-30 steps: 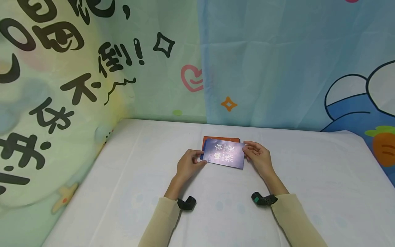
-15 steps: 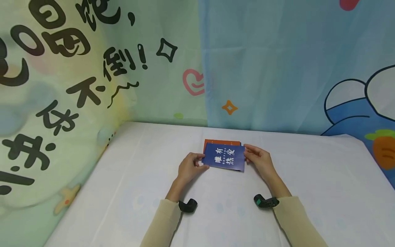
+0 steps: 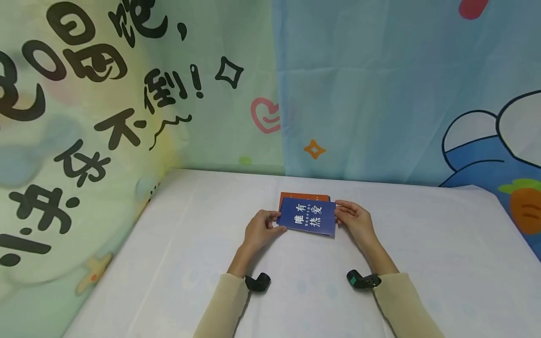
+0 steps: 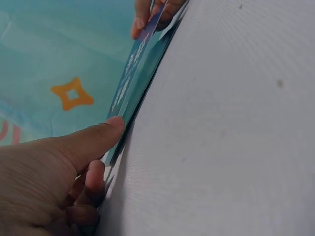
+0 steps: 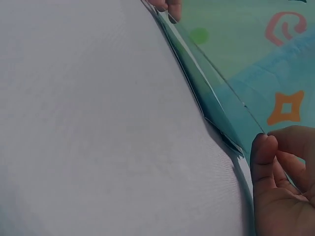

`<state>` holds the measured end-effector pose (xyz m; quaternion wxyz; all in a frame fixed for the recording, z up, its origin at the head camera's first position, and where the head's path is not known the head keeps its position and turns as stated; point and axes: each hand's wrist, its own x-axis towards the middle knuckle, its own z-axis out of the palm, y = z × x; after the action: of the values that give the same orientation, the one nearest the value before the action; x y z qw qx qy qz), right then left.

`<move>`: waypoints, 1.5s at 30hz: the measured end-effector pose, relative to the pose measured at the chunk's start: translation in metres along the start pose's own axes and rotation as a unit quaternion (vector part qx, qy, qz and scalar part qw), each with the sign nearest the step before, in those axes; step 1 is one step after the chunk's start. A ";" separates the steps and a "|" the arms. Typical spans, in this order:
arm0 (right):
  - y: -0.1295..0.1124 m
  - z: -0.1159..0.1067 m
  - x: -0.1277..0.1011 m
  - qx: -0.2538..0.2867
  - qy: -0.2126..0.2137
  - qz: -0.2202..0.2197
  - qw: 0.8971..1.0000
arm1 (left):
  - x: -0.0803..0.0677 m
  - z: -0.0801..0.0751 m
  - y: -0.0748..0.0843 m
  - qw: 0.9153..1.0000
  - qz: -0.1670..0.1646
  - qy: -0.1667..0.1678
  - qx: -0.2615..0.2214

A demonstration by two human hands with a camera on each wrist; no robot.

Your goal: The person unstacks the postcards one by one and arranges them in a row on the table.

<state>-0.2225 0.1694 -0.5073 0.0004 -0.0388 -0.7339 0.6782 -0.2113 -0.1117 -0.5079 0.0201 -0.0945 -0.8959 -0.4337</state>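
Between both hands is a dark blue card [image 3: 307, 216] with white printed characters, held with its face toward the head camera. My left hand [image 3: 259, 230] pinches its left end; in the left wrist view the thumb [image 4: 115, 125] lies on the card's near corner. The right hand [image 3: 356, 220] grips the right end, and the right wrist view shows thumb and fingers [image 5: 266, 147] meeting at the card's edge. Behind the blue card, an orange card [image 3: 305, 195] shows along the top. Other thin layers [image 5: 206, 110] sit below the raised card, close to the cloth.
A white cloth [image 3: 190, 244] covers the table. Printed blue and green fabric [image 3: 359, 94] hangs behind it, and a lettered panel [image 3: 84, 188] runs along the left side. Dark wrist cameras [image 3: 258, 282] jut inward from both sleeves.
The card's pale purple glare has given way to plain dark blue as its tilt changed. Both hands keep their hold. The whole head view has shifted slightly downward in the picture.
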 end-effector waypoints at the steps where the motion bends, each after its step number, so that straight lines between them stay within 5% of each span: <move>1: 0.000 0.000 -0.001 0.001 0.001 0.000 1.000 | 0.000 0.000 0.000 1.000 0.000 -0.001 -0.002; 29: -0.021 -0.002 -0.020 -0.050 0.008 0.026 0.998 | -0.012 -0.003 0.018 0.998 0.017 -0.004 -0.065; 45: -0.031 0.007 -0.031 -0.010 -0.009 0.012 1.000 | -0.019 -0.014 0.012 0.997 0.015 -0.003 -0.078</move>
<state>-0.1941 0.1578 -0.4753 -0.0149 -0.0415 -0.7404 0.6708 -0.1914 -0.1178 -0.4922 0.0163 -0.1102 -0.8580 -0.5014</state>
